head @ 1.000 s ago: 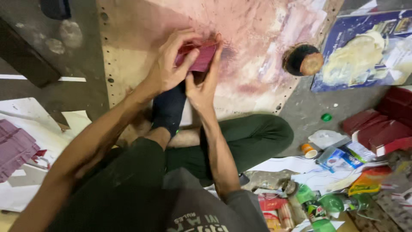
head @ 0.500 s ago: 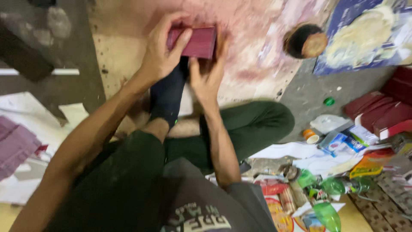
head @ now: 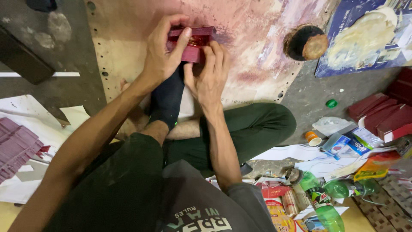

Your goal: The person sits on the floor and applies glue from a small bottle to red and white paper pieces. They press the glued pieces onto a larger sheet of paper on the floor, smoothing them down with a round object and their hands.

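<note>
Counting from beside floor. Two hands [head: 165,56] showing, working on one maroon box [head: 194,43]. One round dark pot [head: 305,41] sitting on stained board [head: 257,51]. One blue sheet [head: 365,38] carrying one pale lump. Maroon boxes [head: 382,116] stacking at right edge: about four, exact count unclear. Two green bottles [head: 339,189] lying in litter. One green cap [head: 331,103] lying alone. One small orange-rimmed cup [head: 312,138] lying near it. One pile of purple card pieces [head: 17,146] lying at left; pieces too many for counting.
</note>
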